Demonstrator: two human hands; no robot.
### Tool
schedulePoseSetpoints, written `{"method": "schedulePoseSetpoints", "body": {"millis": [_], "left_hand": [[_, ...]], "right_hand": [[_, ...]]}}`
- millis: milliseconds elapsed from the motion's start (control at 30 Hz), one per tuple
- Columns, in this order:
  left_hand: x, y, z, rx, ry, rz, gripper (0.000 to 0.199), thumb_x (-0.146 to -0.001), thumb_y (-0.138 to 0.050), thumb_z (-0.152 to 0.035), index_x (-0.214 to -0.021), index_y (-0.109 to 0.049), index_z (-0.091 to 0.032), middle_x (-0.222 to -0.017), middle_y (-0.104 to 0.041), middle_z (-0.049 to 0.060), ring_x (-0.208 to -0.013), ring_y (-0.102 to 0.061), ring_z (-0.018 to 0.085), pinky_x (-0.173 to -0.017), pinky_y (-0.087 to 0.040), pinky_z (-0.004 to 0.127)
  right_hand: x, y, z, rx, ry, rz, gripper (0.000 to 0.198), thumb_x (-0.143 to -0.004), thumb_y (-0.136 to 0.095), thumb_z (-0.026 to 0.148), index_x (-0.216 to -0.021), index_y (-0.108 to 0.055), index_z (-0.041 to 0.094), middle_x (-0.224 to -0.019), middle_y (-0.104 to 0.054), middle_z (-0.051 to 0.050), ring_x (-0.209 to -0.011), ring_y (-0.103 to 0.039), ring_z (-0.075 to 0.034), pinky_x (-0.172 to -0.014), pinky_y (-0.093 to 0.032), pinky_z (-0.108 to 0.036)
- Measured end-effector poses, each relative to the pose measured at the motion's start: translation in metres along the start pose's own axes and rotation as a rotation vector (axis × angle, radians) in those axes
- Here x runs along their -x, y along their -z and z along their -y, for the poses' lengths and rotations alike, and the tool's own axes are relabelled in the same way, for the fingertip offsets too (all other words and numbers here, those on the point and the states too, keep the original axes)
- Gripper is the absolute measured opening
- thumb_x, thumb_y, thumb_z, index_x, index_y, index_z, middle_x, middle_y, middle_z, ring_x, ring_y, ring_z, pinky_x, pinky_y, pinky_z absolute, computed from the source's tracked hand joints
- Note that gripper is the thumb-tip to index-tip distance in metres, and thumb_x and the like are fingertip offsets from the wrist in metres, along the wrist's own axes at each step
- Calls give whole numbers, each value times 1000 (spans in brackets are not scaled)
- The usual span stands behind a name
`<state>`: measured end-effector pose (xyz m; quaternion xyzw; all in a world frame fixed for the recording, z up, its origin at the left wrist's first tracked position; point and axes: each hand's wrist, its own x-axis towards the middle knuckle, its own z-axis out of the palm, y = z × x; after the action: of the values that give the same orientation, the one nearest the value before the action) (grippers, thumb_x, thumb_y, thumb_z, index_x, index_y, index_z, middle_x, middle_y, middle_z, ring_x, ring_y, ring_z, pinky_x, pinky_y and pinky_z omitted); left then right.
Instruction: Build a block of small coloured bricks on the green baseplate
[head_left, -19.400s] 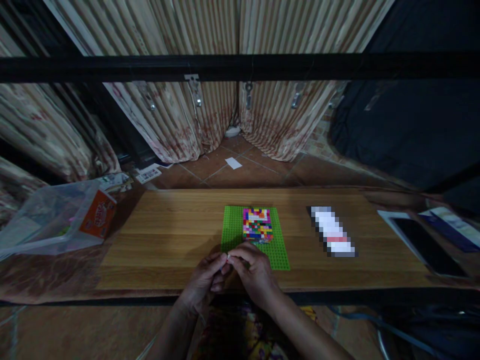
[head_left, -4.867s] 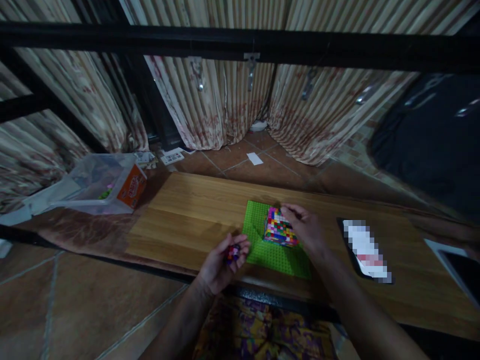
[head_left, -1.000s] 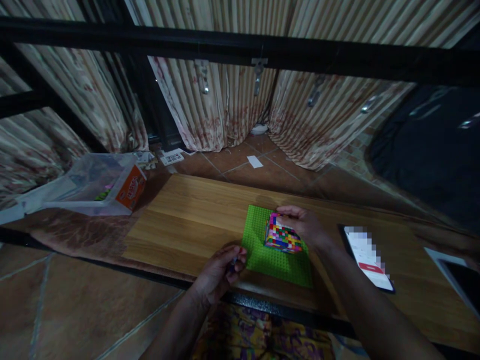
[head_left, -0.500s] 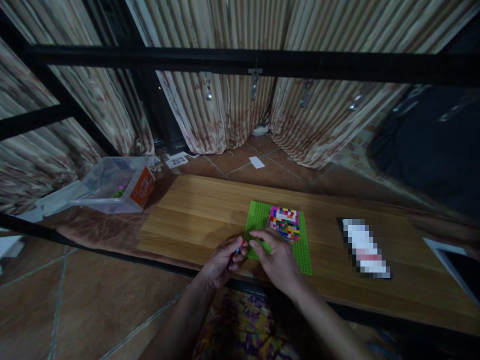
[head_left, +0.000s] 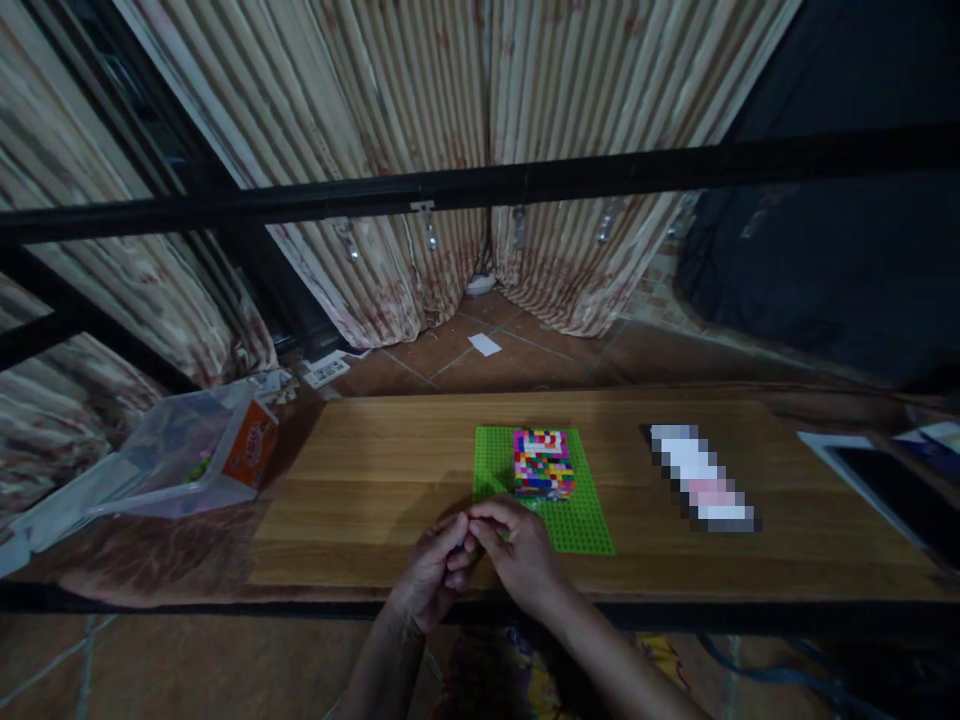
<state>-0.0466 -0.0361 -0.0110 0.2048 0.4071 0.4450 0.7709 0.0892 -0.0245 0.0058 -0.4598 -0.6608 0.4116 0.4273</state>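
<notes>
My left hand (head_left: 439,570) is closed with curled fingers around small toy bricks, of which only a dark bluish bit shows. My right hand (head_left: 519,552) meets it at the fingertips, thumb and forefinger pinched together; whatever lies between them is hidden. Just beyond the hands, a green studded baseplate (head_left: 491,460) lies on the wooden tabletop (head_left: 375,460). On the baseplate stands a block built of many-coloured toy bricks (head_left: 543,465), pink, white, red, yellow and blue among them. My right hand covers the baseplate's near left corner.
A clear plastic bin (head_left: 165,470) with an orange label and a few bright pieces stands left of the tabletop. On the right lies a blurred-out flat object (head_left: 705,478), with a dark-screened tablet-like thing (head_left: 877,490) farther right. A black bar (head_left: 337,205) crosses beyond the table.
My right hand has closed in on my left, and their fingertips now meet. The red piece seen at my left fingertips is now hidden. The view has turned and tilted.
</notes>
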Motion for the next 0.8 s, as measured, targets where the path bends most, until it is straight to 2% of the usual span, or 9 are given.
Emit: {"method": "schedulePoseSetpoints", "body": {"millis": [133, 233, 400, 533, 633, 800], "left_hand": [[-1, -1, -1, -48, 22, -31, 36, -70, -71, -44, -71, -53, -14, -55, -39, -8, -40, -18, 0, -35, -10, 14], [0, -2, -1, -47, 39, -61, 39, -70, -69, -49, -79, -57, -13, -58, -42, -7, -40, -20, 0, -35, -10, 14], [-1, -1, -1, -34, 61, -92, 41, -70, -68, -49, -85, -60, -13, -60, -44, -6, -40, -22, -1, -35, -11, 14], [-2, -1, -3, -48, 60, -108, 40, -69, -69, -49, -84, -61, -13, -62, -46, -5, -40, -22, -1, -34, -12, 14], [-2, -2, -5, -60, 63, -108, 39, -69, -69, -48, -84, -61, -13, -62, -45, -5, -40, -22, -1, -34, -12, 14], [-1, -5, -6, -50, 68, -106, 38, -69, -70, -48, -84, -61, -13, -63, -44, -5, -40, -22, -1, -34, -12, 13]], "right_hand": [[1, -1, 2, -44, 1, -47, 16, -84, -52, 19, -79, -67, 22, -75, -64, -1, -73, -60, -15, -69, -48, -26], [2, 10, 3, -49, -5, -98, 16, -84, -52, 20, -82, -68, 22, -79, -65, -2, -76, -61, -15, -70, -49, -26], [-2, 62, -8, 8, 5, -302, 17, -84, -53, 30, -88, -68, 23, -92, -67, -4, -86, -62, -18, -75, -49, -30], [-18, 106, -25, 138, -29, -475, 23, -84, -53, 36, -90, -69, 21, -90, -69, -6, -83, -63, -20, -72, -49, -32], [-35, 120, -38, 206, -57, -467, 21, -82, -53, 33, -84, -69, 20, -87, -70, -6, -81, -64, -20, -74, -49, -33], [-51, 118, -50, 305, -91, -367, 19, -82, -52, 27, -85, -70, 21, -87, -72, -4, -81, -66, -19, -78, -48, -32]]}}
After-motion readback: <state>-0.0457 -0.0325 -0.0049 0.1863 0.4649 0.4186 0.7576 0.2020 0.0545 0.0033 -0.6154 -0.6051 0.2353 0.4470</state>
